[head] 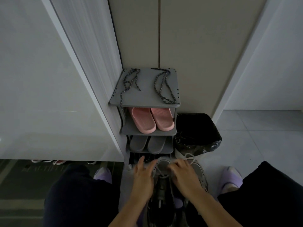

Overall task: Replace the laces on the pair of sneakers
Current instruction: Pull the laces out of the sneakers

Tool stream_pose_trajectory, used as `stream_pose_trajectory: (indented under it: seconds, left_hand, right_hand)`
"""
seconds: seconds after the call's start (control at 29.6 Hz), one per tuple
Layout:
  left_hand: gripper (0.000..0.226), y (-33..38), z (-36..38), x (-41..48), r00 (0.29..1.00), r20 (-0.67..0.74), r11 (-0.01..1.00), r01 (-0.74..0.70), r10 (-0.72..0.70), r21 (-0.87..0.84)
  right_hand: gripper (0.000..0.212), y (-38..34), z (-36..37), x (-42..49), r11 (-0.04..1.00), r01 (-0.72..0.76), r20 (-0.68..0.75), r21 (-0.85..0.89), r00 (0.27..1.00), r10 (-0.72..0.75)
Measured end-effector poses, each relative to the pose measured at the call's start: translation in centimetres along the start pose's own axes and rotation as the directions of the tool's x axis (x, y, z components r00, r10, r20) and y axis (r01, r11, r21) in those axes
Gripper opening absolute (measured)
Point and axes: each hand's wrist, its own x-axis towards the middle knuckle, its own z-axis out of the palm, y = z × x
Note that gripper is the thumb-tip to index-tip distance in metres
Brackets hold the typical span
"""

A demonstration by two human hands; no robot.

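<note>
The grey shoe rack [144, 99] stands far, with 2 dark speckled laces [129, 81] loose on its top shelf. The 2 sneakers [164, 190] sit on the floor near it, long axis near-to-far, toes toward the rack. The left hand [144, 174] is spread, holding nothing. The right hand [182, 172] seems to pinch the pale lace [190, 157], probably soft and light, best pulled close to an eyelet.

Grey sneakers [199, 172] are seen on the floor between two knees. A pale lace [192, 157] is gripped by the curled right hand [182, 172]; the left hand [142, 176] is spread flat alongside. Two dark speckled laces [129, 83] are laid on a shoe rack [144, 95].
</note>
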Motion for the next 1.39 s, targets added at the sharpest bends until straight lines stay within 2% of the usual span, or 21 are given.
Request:
stream_pose_trajectory:
  seconds: [0.07,0.1,0.2,0.24,0.3,0.34,0.44,0.51,0.57,0.61,0.78,0.95,1.01,1.08,1.18,1.25,1.32,1.35,1.39]
  left_hand:
    - [0.047,0.0,0.1,0.7,0.993,0.057,0.99,-0.111,0.107,0.085]
    - [0.041,-0.3,0.2,1.0,0.985,0.072,0.979,-0.163,0.155,0.124]
    - [0.022,-1.1,-0.2,1.2,0.975,0.066,0.965,-0.219,0.211,0.142]
    - [0.017,-1.3,-0.4,1.0,0.975,0.079,0.971,-0.217,0.21,0.097]
    - [0.005,-1.4,-0.8,0.2,0.975,0.135,0.982,-0.163,0.175,-0.095]
    - [0.006,-1.4,-0.8,-0.3,0.977,0.153,0.976,-0.122,0.151,-0.182]
    - [0.014,-1.6,0.3,-1.6,0.99,0.133,0.95,0.001,0.043,-0.313]
    - [0.025,-1.4,1.2,-2.1,0.991,0.135,0.942,0.064,-0.02,-0.33]
    - [0.043,-1.0,2.0,-2.1,0.993,0.119,0.947,0.06,-0.023,-0.315]
    - [0.045,-0.6,2.2,-2.0,0.994,0.104,0.945,0.058,-0.026,-0.323]
    - [0.042,0.4,3.6,-2.0,0.99,0.073,0.91,0.142,-0.123,-0.39]
    - [0.04,0.2,4.0,-2.0,0.994,0.019,0.93,0.109,-0.11,-0.351]
    - [0.041,0.3,3.9,-2.1,0.991,0.024,0.911,0.128,-0.129,-0.393]
    - [0.043,0.4,3.7,-2.1,0.989,0.035,0.88,0.143,-0.143,-0.452]
    - [0.045,0.8,3.3,-2.2,0.986,0.039,0.851,0.159,-0.162,-0.5]
    - [0.043,0.9,3.2,-2.3,0.989,0.027,0.848,0.137,-0.144,-0.512]
    - [0.045,0.9,3.3,-2.3,0.992,0.019,0.861,0.115,-0.122,-0.495]
    - [0.043,0.9,3.4,-2.3,0.992,0.016,0.864,0.117,-0.125,-0.489]
    - [0.04,0.8,3.4,-2.3,0.991,0.013,0.867,0.123,-0.133,-0.482]
  right_hand:
    - [0.023,0.0,0.0,0.7,0.999,0.015,0.014,-0.047,1.0,-0.014]
    - [0.021,0.2,-0.5,0.8,0.998,-0.002,0.067,-0.065,0.998,0.007]
    - [0.01,0.9,-1.6,0.6,0.998,-0.019,0.268,0.068,0.963,0.0]
    - [0.007,0.8,-2.1,0.4,0.986,-0.052,0.348,0.156,0.938,-0.005]
    - [0.017,0.6,-2.6,0.0,0.949,-0.144,0.477,0.279,0.879,-0.007]
    - [0.021,0.6,-2.6,-0.1,0.935,-0.183,0.47,0.305,0.882,0.019]
    - [0.016,0.7,-2.2,0.5,0.908,-0.241,0.298,0.342,0.944,0.138]
    - [0.018,0.5,-1.5,1.1,0.91,-0.237,0.289,0.341,0.947,0.138]
    - [0.01,0.0,-0.9,1.6,0.924,-0.199,0.288,0.325,0.952,0.104]
    - [0.005,-0.2,-0.7,1.8,0.933,-0.186,0.279,0.309,0.955,0.098]
    - [0.007,-0.5,-0.3,2.2,0.952,-0.162,0.24,0.26,0.966,0.099]
    - [0.009,-0.3,-0.6,1.9,0.867,-0.196,0.19,0.459,0.974,0.12]
    - [0.007,0.0,-0.5,2.1,0.861,-0.19,0.216,0.472,0.972,0.096]
    - [0.007,0.0,-0.5,2.4,0.894,-0.166,0.274,0.417,0.961,0.05]
    - [0.023,-0.6,-0.4,3.4,0.974,-0.061,0.349,0.22,0.937,-0.02]
    - [0.024,-1.4,-0.5,4.1,0.986,-0.02,0.383,0.167,0.923,-0.046]
    - [0.02,-1.7,-0.4,4.4,0.96,-0.042,0.396,0.276,0.915,-0.074]
    - [0.019,-1.7,-0.3,4.5,0.915,-0.115,0.397,0.387,0.916,-0.052]
    - [0.019,-1.5,-0.5,4.3,0.824,-0.223,0.391,0.521,0.921,0.002]
